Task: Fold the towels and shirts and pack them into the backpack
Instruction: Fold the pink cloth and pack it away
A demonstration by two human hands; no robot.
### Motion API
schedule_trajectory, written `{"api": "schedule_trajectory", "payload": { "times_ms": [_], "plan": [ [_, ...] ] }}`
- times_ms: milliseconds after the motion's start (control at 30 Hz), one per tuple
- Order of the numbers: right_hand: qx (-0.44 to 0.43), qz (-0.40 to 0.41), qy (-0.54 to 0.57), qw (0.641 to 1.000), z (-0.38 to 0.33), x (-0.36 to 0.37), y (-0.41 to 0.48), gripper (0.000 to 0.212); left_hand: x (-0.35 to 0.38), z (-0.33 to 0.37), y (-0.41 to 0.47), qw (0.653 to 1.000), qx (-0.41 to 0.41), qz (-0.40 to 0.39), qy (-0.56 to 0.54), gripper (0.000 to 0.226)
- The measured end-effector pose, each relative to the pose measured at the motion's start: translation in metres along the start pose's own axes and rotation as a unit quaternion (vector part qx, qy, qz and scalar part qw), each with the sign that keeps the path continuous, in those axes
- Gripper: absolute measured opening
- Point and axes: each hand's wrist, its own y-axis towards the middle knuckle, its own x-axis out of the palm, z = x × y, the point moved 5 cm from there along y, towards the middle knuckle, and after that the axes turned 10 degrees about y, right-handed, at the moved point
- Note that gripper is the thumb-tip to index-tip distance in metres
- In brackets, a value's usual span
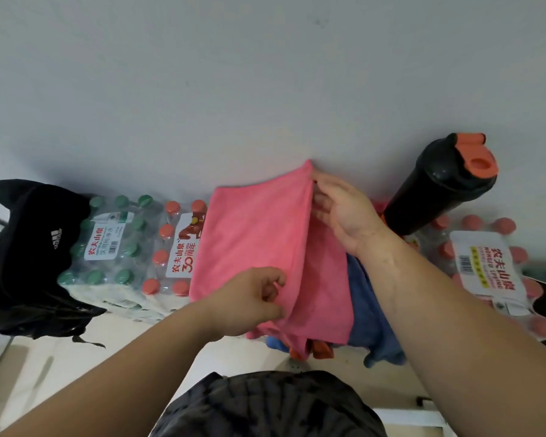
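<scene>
A pink towel (pixel 252 241) lies folded over a pile of cloth on top of packs of bottled water. My left hand (pixel 249 301) pinches the near end of its folded edge. My right hand (pixel 341 209) holds the far end of that edge near the wall. Under the pink towel lie a blue cloth (pixel 369 310) and a bit of orange cloth (pixel 320 350). A black backpack (pixel 26 257) with a white logo sits at the left on the water packs.
Green-capped bottle packs (pixel 108 244) and red-capped packs (pixel 171 247) stand against the grey wall. Another red-capped pack (pixel 486 266) is at the right. A black shaker bottle (pixel 438 187) with an orange lid stands behind my right hand.
</scene>
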Motion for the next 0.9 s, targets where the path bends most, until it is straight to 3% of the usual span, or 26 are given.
{"api": "schedule_trajectory", "payload": {
  "times_ms": [67,133,200,333,467,533,600,700,800,900],
  "plan": [
    [0.021,0.023,-0.104,0.994,0.005,-0.015,-0.001,0.021,0.007,0.001,0.005,0.999,-0.02,-0.034,0.014,0.022],
    [0.011,0.039,-0.215,0.976,0.012,-0.025,-0.001,0.041,0.009,-0.003,0.007,0.996,-0.049,-0.061,0.029,0.023],
    [-0.041,0.049,-0.309,0.949,0.012,-0.026,-0.002,0.049,-0.001,-0.009,0.006,0.996,-0.065,-0.024,0.053,0.018],
    [-0.126,0.042,-0.514,0.847,0.011,-0.005,-0.01,0.042,-0.033,-0.041,-0.009,0.984,-0.118,0.115,0.071,0.008],
    [-0.153,-0.056,-0.603,0.781,0.034,0.036,-0.012,0.047,-0.063,-0.092,-0.039,0.921,-0.227,0.302,0.101,0.012],
    [-0.133,-0.114,-0.649,0.74,0.051,0.06,-0.008,0.049,-0.067,-0.109,-0.054,0.897,-0.259,0.347,0.085,0.013],
    [-0.111,-0.174,-0.668,0.715,0.069,0.086,-0.004,0.052,-0.064,-0.122,-0.063,0.889,-0.287,0.349,0.071,0.021],
    [-0.086,-0.247,-0.655,0.709,0.09,0.124,0.004,0.052,-0.055,-0.14,-0.066,0.89,-0.326,0.314,0.054,0.033],
    [-0.075,-0.268,-0.655,0.702,0.1,0.153,0.015,0.052,-0.048,-0.147,-0.062,0.899,-0.334,0.284,0.006,0.033],
    [-0.059,-0.268,-0.677,0.683,0.107,0.169,0.026,0.054,-0.044,-0.149,-0.061,0.89,-0.324,0.308,-0.087,0.023]
  ]
}}
